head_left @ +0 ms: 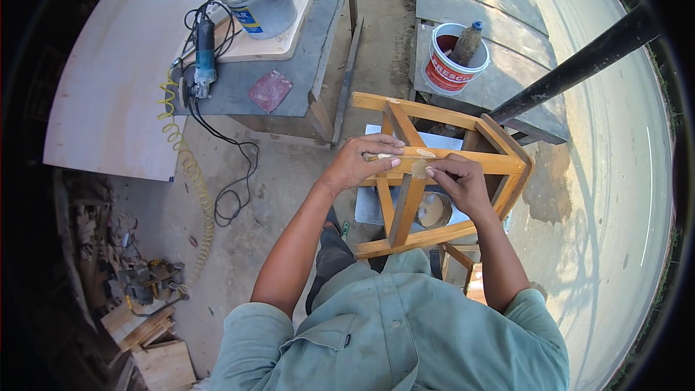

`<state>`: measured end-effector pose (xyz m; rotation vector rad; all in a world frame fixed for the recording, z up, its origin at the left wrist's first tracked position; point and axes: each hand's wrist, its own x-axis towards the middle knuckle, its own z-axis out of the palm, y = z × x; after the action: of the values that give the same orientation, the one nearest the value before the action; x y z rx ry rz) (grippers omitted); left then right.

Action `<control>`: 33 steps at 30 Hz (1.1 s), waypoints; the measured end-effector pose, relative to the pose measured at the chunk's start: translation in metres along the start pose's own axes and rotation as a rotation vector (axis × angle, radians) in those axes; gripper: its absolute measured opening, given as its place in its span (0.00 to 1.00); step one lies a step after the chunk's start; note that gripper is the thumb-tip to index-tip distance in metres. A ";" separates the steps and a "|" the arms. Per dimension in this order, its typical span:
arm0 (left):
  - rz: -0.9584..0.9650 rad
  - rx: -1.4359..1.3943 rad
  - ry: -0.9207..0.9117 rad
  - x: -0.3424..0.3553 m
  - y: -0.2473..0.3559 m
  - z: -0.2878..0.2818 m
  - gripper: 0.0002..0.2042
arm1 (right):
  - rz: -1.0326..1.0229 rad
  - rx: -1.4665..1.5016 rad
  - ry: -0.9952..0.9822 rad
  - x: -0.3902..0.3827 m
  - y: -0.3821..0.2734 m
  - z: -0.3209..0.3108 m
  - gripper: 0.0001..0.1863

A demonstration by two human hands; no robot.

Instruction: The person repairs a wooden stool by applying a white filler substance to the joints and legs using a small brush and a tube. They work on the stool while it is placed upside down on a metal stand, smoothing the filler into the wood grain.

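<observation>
A varnished wooden stool (405,228) lies tipped over before me, its seat (515,185) to the right and its legs stretching left. My left hand (360,164) grips one leg (474,161), thumb on the near side and fingers on the far side. Pale filler-like patches show on that leg. My right hand (460,179) is closed in a pinch at the same leg, against a small pale, roundish flat piece (420,169). Whether that piece is loose or stuck to the wood is hard to tell. Under the stool, partly hidden, is a round container of beige stuff (433,210).
A grey-topped bench (293,65) at the upper left bears a bucket (271,18), an angle grinder (205,54) and a reddish sanding sheet (271,91). Farther right, a white-and-red bucket (447,76) holds a bottle. A dark pole (572,65) slants beside it. A coiled yellow hose (190,163) hangs left.
</observation>
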<state>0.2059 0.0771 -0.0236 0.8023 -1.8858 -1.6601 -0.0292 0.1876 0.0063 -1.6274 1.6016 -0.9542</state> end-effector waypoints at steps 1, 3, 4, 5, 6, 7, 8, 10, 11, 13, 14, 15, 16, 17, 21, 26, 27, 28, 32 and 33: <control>0.013 -0.009 0.002 0.000 -0.003 -0.001 0.12 | -0.104 -0.015 -0.016 0.013 -0.007 0.008 0.07; 0.031 -0.023 0.003 -0.001 -0.002 -0.001 0.12 | -0.302 -0.092 -0.051 0.032 -0.015 0.014 0.08; 0.036 -0.027 0.000 0.000 -0.002 -0.001 0.12 | -0.396 -0.153 -0.067 0.040 -0.016 0.016 0.09; 0.041 -0.031 -0.003 0.000 -0.001 0.000 0.12 | -0.490 -0.213 -0.082 0.046 -0.017 0.017 0.10; 0.022 -0.029 0.001 0.000 0.000 0.000 0.12 | -0.524 -0.255 -0.092 0.050 -0.019 0.017 0.11; 0.003 -0.027 0.008 0.000 0.003 0.000 0.12 | -0.559 -0.296 -0.105 0.053 -0.023 0.017 0.13; -0.016 -0.026 0.013 -0.001 0.004 -0.001 0.13 | -0.594 -0.338 -0.116 0.055 -0.026 0.016 0.14; -0.006 -0.013 0.017 -0.001 0.000 -0.001 0.13 | -0.635 -0.408 -0.140 0.056 -0.032 0.015 0.16; 0.000 -0.008 0.020 -0.001 -0.002 -0.001 0.13 | -0.656 -0.444 -0.151 0.055 -0.035 0.014 0.16; 0.014 -0.016 0.032 0.000 -0.003 -0.001 0.14 | -0.657 -0.506 -0.156 0.053 -0.038 0.013 0.15; 0.020 -0.019 0.037 0.000 -0.004 -0.001 0.14 | -0.657 -0.537 -0.157 0.053 -0.039 0.013 0.15; 0.028 -0.033 0.036 0.001 -0.004 -0.001 0.14 | -0.659 -0.548 -0.162 0.052 -0.039 0.013 0.15; 0.035 -0.044 0.032 0.001 -0.003 -0.001 0.14 | -0.660 -0.558 -0.164 0.051 -0.039 0.013 0.15; 0.041 -0.056 0.028 0.001 -0.002 -0.001 0.14 | -0.660 -0.569 -0.165 0.051 -0.038 0.012 0.15; 0.047 -0.056 0.022 0.002 -0.001 -0.001 0.13 | -0.614 -0.427 -0.181 0.055 -0.028 0.013 0.16; 0.010 -0.056 0.025 0.001 -0.004 -0.001 0.13 | -0.564 -0.454 -0.239 0.051 -0.033 0.009 0.18; 0.015 -0.064 0.025 0.001 -0.005 -0.001 0.13 | -0.553 -0.424 -0.174 0.046 -0.031 0.010 0.18; 0.022 -0.073 0.027 0.001 -0.004 -0.001 0.13 | -0.544 -0.398 -0.111 0.041 -0.030 0.011 0.18; 0.058 -0.078 0.017 0.003 -0.007 0.000 0.13 | -0.518 -0.329 -0.024 0.025 -0.020 0.017 0.19; 0.060 -0.081 0.017 0.003 -0.006 -0.001 0.13 | -0.509 -0.323 -0.024 0.024 -0.019 0.019 0.19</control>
<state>0.2049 0.0742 -0.0297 0.7181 -1.8017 -1.6759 -0.0036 0.1639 0.0140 -2.3333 1.4009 -0.9454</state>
